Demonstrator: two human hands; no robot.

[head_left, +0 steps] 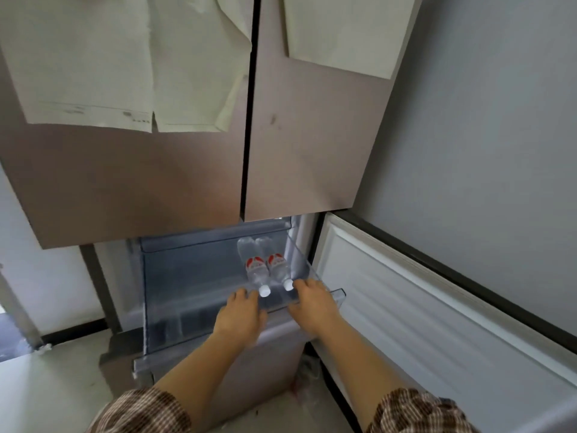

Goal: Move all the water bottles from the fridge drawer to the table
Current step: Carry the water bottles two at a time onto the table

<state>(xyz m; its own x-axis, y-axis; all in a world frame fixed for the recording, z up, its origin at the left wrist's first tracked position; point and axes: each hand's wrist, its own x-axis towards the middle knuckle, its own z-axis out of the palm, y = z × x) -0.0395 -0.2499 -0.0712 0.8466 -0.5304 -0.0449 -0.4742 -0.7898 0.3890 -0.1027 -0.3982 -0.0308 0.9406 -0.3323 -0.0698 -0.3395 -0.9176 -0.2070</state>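
Two water bottles (257,267) lie side by side in the open fridge drawer (187,285), caps toward me. Both still to move; bench unseen. My left hand (240,310) and right hand (312,300) reach just beside the caps. I cannot tell either grip.

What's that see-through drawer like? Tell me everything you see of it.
The drawer is a clear, slightly frosted plastic bin, pulled out below the closed upper doors. Two water bottles lie side by side along its right wall, white caps toward the person. The left hand and right hand grip its front rim, fingers curled inside.
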